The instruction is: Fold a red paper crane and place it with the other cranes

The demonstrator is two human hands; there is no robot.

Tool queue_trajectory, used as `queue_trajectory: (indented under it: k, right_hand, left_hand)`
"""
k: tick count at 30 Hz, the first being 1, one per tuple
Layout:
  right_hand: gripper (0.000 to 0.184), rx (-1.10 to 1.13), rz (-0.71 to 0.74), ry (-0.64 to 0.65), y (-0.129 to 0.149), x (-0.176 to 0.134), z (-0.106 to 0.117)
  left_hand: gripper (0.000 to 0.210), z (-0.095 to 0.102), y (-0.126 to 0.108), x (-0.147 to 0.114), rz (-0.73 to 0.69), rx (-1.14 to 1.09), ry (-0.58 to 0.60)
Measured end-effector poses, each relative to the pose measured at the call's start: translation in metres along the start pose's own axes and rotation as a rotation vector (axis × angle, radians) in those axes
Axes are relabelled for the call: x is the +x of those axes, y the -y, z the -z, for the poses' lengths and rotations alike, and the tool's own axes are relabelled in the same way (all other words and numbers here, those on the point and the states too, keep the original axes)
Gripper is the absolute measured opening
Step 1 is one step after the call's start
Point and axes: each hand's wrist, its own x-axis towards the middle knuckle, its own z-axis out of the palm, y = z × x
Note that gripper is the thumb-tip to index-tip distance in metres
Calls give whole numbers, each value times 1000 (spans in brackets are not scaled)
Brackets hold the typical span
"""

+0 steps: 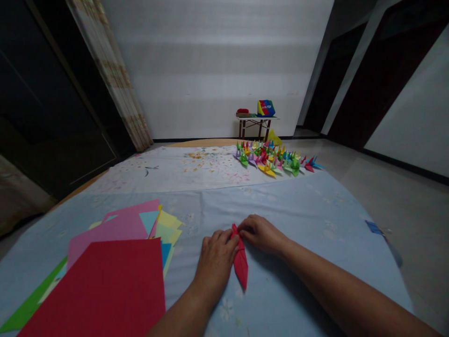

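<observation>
A narrow piece of red folded paper [241,269] lies on the blue cloth in front of me, its long point towards me and a crease across its middle. My left hand [217,257] rests along its left side, fingers curled and thumb pressed onto the upper part, holding it against the cloth. From the right, my right hand [260,233] pinches the paper's upper right edge between thumb and bent fingers. The far tip shows between both hands; the fingers partly cover the folds there.
To the left lies a loose stack of coloured paper, with a large red sheet [105,285] on top and a pink sheet [108,229] beneath. Several folded paper cranes [268,169] stand at the far right of the table. Beyond is a small stand [257,119] by the wall.
</observation>
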Motion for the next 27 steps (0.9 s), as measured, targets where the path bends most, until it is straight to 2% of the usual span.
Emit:
queue_trajectory:
  k: [6,21,27]
  right_hand:
    - [24,29,28,-98,-5,7,-7]
    - [22,50,49,-124,-9,10,-12]
    - [20,-34,91,-93,-7,10,-14]
  left_hand:
    - [29,-3,2,1,12,5,24]
    - [31,-3,2,2,25,34,64]
    - [31,-2,2,2,24,25,71]
